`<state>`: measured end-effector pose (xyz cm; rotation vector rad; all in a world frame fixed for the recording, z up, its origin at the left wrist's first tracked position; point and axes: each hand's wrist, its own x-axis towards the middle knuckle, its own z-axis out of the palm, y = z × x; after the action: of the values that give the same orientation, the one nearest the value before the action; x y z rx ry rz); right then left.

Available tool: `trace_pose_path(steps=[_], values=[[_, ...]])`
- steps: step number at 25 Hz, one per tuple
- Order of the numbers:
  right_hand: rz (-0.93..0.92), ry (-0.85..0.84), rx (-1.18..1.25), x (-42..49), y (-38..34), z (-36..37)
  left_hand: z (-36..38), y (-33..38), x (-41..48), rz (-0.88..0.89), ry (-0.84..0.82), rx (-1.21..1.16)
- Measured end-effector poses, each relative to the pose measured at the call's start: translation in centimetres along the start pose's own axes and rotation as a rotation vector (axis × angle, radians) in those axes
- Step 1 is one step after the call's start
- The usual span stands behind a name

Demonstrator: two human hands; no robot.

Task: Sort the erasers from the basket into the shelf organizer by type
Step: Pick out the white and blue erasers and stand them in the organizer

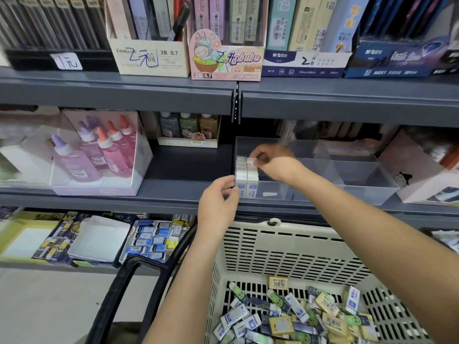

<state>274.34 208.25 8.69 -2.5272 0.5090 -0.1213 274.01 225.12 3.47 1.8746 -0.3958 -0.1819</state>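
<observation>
Mid-placement: the right hand (273, 166), grip clamped on a white eraser (251, 161), seats it atop the row (244, 173) at the left end of the organizer (360, 192), the left hand (217, 202) pinching that corner; the next move likely needs a matching eraser from the basket (285, 234) below.

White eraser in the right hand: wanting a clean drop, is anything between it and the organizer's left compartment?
Nothing visible: the right hand pinches the white eraser over the stacked erasers in the clear plastic organizer.
</observation>
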Motion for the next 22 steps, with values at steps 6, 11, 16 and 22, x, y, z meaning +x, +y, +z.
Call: trace_pose_path(steps=[6, 11, 16, 22], values=[[-0.025, -0.084, -0.060, -0.4, 0.2, -0.4, 0.1, 0.2, -0.2, 0.020, 0.018, 0.029], [-0.078, -0.031, 0.141, -4.1, 0.9, -2.1, 0.5, 1.0, -2.3, 0.112, 0.199, -0.122], [-0.131, 0.150, 0.441, -13.1, 4.8, -1.8, 4.1, -0.6, -8.0, 0.127, -0.002, -0.120], [0.075, -0.376, 0.028, -21.3, 15.3, 5.4, 7.1, -6.6, -10.4, -0.174, -0.471, 0.198]])
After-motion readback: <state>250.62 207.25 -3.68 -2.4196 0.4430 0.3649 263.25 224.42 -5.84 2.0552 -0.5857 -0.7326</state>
